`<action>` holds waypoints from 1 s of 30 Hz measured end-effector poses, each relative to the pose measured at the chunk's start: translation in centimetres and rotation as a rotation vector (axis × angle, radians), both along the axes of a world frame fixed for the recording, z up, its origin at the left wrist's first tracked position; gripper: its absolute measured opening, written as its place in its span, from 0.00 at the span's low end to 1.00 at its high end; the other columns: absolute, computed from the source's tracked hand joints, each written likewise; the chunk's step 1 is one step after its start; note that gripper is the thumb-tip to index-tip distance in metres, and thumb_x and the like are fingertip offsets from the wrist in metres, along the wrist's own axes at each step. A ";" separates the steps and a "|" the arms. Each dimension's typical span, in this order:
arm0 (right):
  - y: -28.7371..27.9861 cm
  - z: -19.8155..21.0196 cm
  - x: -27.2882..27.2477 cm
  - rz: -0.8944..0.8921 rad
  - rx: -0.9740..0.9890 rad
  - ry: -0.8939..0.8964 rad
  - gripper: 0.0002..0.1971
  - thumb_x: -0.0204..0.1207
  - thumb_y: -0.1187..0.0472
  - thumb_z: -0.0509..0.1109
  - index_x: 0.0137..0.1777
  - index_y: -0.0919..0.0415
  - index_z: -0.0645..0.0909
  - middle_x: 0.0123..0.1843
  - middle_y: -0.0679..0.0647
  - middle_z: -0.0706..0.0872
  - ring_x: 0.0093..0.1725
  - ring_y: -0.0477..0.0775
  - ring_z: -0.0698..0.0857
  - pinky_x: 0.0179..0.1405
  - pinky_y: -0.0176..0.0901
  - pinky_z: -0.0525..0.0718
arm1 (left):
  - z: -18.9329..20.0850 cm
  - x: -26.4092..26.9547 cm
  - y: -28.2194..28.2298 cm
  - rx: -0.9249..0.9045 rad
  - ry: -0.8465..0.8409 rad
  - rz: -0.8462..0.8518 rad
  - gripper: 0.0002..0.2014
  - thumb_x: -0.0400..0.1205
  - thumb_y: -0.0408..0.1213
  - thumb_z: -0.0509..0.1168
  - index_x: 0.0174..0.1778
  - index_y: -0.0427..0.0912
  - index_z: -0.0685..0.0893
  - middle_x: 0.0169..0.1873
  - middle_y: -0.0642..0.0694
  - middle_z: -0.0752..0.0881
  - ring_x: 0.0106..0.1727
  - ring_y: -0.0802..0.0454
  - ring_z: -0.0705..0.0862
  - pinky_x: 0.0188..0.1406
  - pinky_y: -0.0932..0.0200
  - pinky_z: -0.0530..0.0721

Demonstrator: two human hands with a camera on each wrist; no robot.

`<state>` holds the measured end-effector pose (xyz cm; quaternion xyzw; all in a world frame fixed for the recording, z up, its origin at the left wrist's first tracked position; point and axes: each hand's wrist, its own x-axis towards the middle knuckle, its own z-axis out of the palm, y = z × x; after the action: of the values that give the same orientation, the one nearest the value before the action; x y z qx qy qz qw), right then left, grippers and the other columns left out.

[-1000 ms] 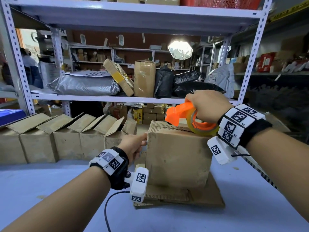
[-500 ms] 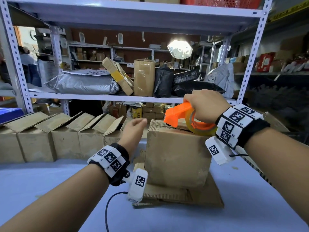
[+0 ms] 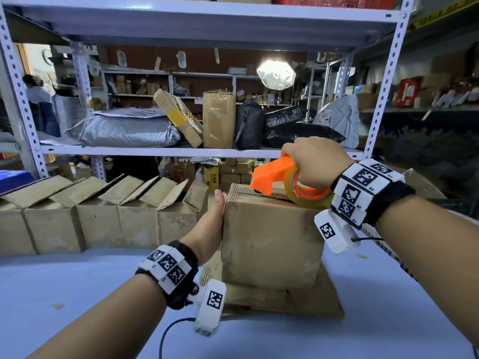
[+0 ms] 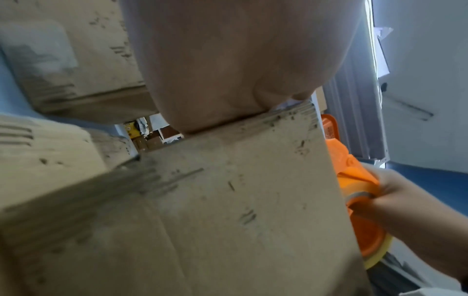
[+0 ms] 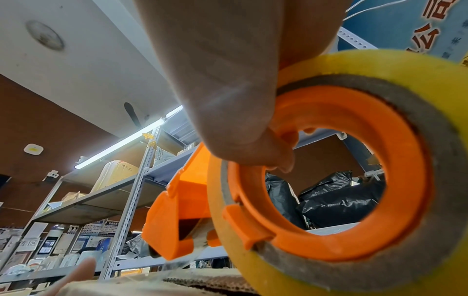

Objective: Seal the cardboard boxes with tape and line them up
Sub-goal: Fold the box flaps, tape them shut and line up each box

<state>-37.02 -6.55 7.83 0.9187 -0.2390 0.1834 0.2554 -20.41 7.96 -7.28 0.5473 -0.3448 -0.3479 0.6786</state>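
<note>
A worn cardboard box (image 3: 269, 239) stands on flattened cardboard (image 3: 311, 301) on the blue table. My left hand (image 3: 210, 224) presses flat against the box's upper left side, thumb at the top edge; in the left wrist view the palm (image 4: 228, 60) bears on the box (image 4: 228, 210) rim. My right hand (image 3: 313, 161) grips an orange tape dispenser (image 3: 272, 174) with a yellowish tape roll (image 3: 311, 200), held just over the box's top, nose pointing left. In the right wrist view the dispenser (image 5: 177, 210) hovers close above the top flaps (image 5: 177, 284), with a left fingertip (image 5: 81, 268) beyond.
A row of several boxes (image 3: 103, 218) with raised flaps lines the table's back left, close to my left hand. Behind it a metal shelf (image 3: 155, 151) carries parcels and bags. A shelf upright (image 3: 383, 81) rises at the right. Bare blue table (image 3: 77, 294) lies in front.
My left hand left the box's near left corner, lifted, and now lies flat against the upper left side. The right hand with the dispenser has barely moved.
</note>
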 end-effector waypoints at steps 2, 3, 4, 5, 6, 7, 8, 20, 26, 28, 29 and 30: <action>0.1 0.0 0.0 -0.001 0.000 0.004 0.23 0.75 0.62 0.66 0.70 0.49 0.75 0.58 0.54 0.82 0.58 0.62 0.81 0.43 0.51 0.74 | 0.5 0.5 0.5 0.061 -0.036 -0.109 0.40 0.80 0.75 0.46 0.72 0.49 0.81 0.73 0.44 0.83 0.72 0.53 0.83 0.75 0.50 0.78; 0.1 0.0 0.0 -0.001 -0.001 0.008 0.23 0.74 0.63 0.66 0.70 0.49 0.75 0.57 0.54 0.82 0.58 0.62 0.81 0.43 0.51 0.74 | 1.1 0.5 0.8 0.100 -0.071 -0.146 0.43 0.80 0.77 0.44 0.78 0.51 0.77 0.76 0.46 0.80 0.77 0.50 0.78 0.82 0.46 0.69; 0.2 0.0 0.0 0.002 -0.005 0.013 0.23 0.74 0.63 0.66 0.69 0.50 0.75 0.57 0.54 0.82 0.58 0.62 0.81 0.43 0.51 0.74 | 1.8 0.5 1.0 0.142 -0.142 -0.125 0.47 0.76 0.81 0.45 0.83 0.53 0.71 0.81 0.48 0.75 0.83 0.49 0.71 0.86 0.44 0.61; 0.2 0.0 0.0 0.006 -0.011 0.018 0.22 0.74 0.64 0.65 0.69 0.51 0.75 0.56 0.54 0.82 0.57 0.62 0.81 0.43 0.51 0.73 | 2.6 0.6 1.0 0.171 -0.263 -0.063 0.52 0.71 0.84 0.47 0.87 0.55 0.63 0.86 0.50 0.66 0.87 0.50 0.62 0.87 0.43 0.54; 0.3 0.0 0.0 0.011 -0.019 0.023 0.22 0.74 0.64 0.64 0.69 0.51 0.75 0.56 0.55 0.81 0.57 0.63 0.81 0.43 0.51 0.73 | 3.4 0.5 1.1 0.189 -0.432 0.011 0.56 0.68 0.85 0.50 0.89 0.55 0.56 0.89 0.52 0.56 0.88 0.53 0.54 0.86 0.46 0.48; 0.4 -0.1 0.0 0.014 -0.029 0.029 0.21 0.74 0.64 0.64 0.68 0.52 0.75 0.55 0.55 0.81 0.56 0.63 0.80 0.43 0.51 0.73 | 4.3 0.5 1.1 0.187 -0.595 0.050 0.57 0.68 0.83 0.53 0.90 0.55 0.51 0.89 0.54 0.49 0.88 0.57 0.48 0.84 0.51 0.46; 0.4 -0.1 0.0 0.014 -0.038 0.034 0.21 0.75 0.64 0.64 0.68 0.52 0.75 0.55 0.55 0.81 0.56 0.63 0.80 0.43 0.51 0.72 | 5.1 0.5 1.0 0.197 -0.736 0.035 0.57 0.69 0.81 0.57 0.90 0.55 0.48 0.89 0.55 0.45 0.88 0.59 0.44 0.82 0.54 0.46; 0.8 0.5 0.7 -0.028 -0.047 0.183 0.17 0.77 0.64 0.63 0.65 0.55 0.77 0.54 0.56 0.81 0.55 0.64 0.81 0.45 0.54 0.76 | 9.9 -0.9 -2.4 0.793 -1.487 -0.213 0.57 0.73 0.72 0.68 0.90 0.57 0.42 0.90 0.46 0.41 0.89 0.42 0.36 0.84 0.32 0.42; 0.4 0.9 0.8 -0.043 -0.074 0.183 0.11 0.74 0.68 0.63 0.54 0.56 0.79 0.41 0.53 0.77 0.33 0.54 0.75 0.25 0.43 0.65 | 8.8 0.1 -2.1 0.723 -1.439 -0.159 0.58 0.69 0.74 0.71 0.89 0.58 0.48 0.89 0.53 0.55 0.87 0.47 0.58 0.85 0.39 0.60; 0.1 1.2 0.7 -0.041 -0.070 0.193 0.11 0.73 0.68 0.64 0.53 0.55 0.79 0.40 0.52 0.78 0.33 0.54 0.76 0.24 0.42 0.63 | 8.6 0.2 -2.1 0.720 -1.434 -0.145 0.59 0.68 0.74 0.71 0.89 0.58 0.48 0.88 0.53 0.56 0.87 0.47 0.59 0.85 0.41 0.60; -0.1 1.3 0.5 -0.038 -0.057 0.195 0.12 0.73 0.67 0.65 0.53 0.53 0.80 0.40 0.52 0.79 0.35 0.55 0.78 0.24 0.42 0.64 | 8.6 0.3 -2.1 0.720 -1.433 -0.139 0.59 0.68 0.74 0.71 0.89 0.58 0.47 0.88 0.53 0.56 0.87 0.47 0.59 0.85 0.41 0.60; -0.2 1.5 0.3 -0.036 -0.042 0.196 0.14 0.72 0.68 0.66 0.55 0.52 0.80 0.41 0.52 0.80 0.37 0.56 0.80 0.24 0.42 0.65 | 8.7 0.2 -2.0 0.720 -1.431 -0.136 0.59 0.68 0.74 0.71 0.89 0.58 0.47 0.88 0.52 0.56 0.87 0.47 0.59 0.86 0.41 0.60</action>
<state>-36.69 -6.79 9.33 0.9223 -0.2254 0.0932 0.2998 -20.19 5.92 1.37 0.8006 -0.5953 -0.0431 0.0523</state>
